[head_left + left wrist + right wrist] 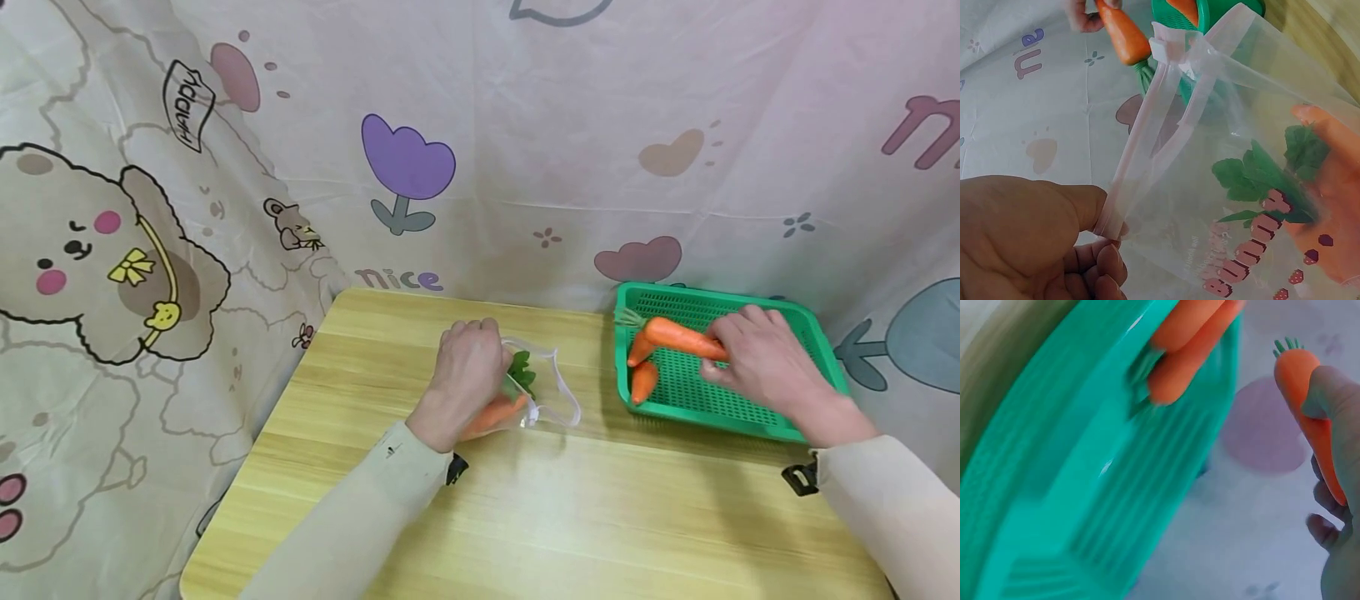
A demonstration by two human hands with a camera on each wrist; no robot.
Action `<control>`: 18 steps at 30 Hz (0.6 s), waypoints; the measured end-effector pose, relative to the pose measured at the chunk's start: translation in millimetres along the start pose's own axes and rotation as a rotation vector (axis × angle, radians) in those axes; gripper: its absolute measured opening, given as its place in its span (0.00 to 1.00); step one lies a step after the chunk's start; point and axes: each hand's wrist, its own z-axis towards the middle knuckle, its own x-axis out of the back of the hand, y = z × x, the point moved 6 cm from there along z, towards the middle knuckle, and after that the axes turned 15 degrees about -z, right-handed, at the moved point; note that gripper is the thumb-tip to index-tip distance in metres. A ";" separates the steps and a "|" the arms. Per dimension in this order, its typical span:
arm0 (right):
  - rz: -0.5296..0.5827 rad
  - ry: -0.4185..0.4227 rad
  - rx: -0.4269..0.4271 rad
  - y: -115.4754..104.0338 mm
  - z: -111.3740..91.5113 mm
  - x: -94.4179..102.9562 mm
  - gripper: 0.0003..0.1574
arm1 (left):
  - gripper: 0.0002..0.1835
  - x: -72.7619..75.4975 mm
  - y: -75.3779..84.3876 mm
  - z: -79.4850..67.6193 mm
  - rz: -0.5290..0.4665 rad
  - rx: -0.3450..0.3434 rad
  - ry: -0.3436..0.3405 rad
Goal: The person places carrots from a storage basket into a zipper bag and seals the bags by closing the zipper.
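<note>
My right hand (761, 362) grips an orange carrot (678, 337) by its narrow end, its green stub pointing left, above the green basket (750, 427). Two more carrots (643, 383) lie at the basket's left end. In the right wrist view the held carrot (1300, 387) is between thumb and fingers. My left hand (1029, 231) pinches one top corner of a clear zip bag (1179, 206) printed with "Bunny". The bag's mouth is parted, with the white slider (1166, 50) at the far side. Inside are orange carrots (1335, 187) and green leaves (1241, 178).
A light wooden table (570, 517) lies under the bag and basket. Behind it and at the left hangs a patterned cloth (510, 150), close to the basket's back rim. Black straps (801, 479) sit at both wrists.
</note>
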 end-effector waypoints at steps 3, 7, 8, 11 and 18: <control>0.058 0.077 0.095 -23.0 9.9 15.0 0.10 | 0.09 0.9 -0.8 0.3 -0.007 0.002 0.009; 0.137 0.166 0.216 -51.2 17.6 33.5 0.09 | 0.09 1.9 1.2 1.0 0.000 -0.015 0.022; 0.151 0.182 0.244 -58.3 18.6 36.5 0.10 | 0.09 1.9 1.7 1.2 0.001 -0.020 0.023; 0.182 0.200 0.297 -78.5 20.3 40.9 0.12 | 0.10 1.7 3.9 1.4 0.012 -0.042 0.023; 0.219 0.116 0.309 -118.5 33.7 26.6 0.13 | 0.14 -2.6 15.2 -0.7 0.204 -0.167 -0.045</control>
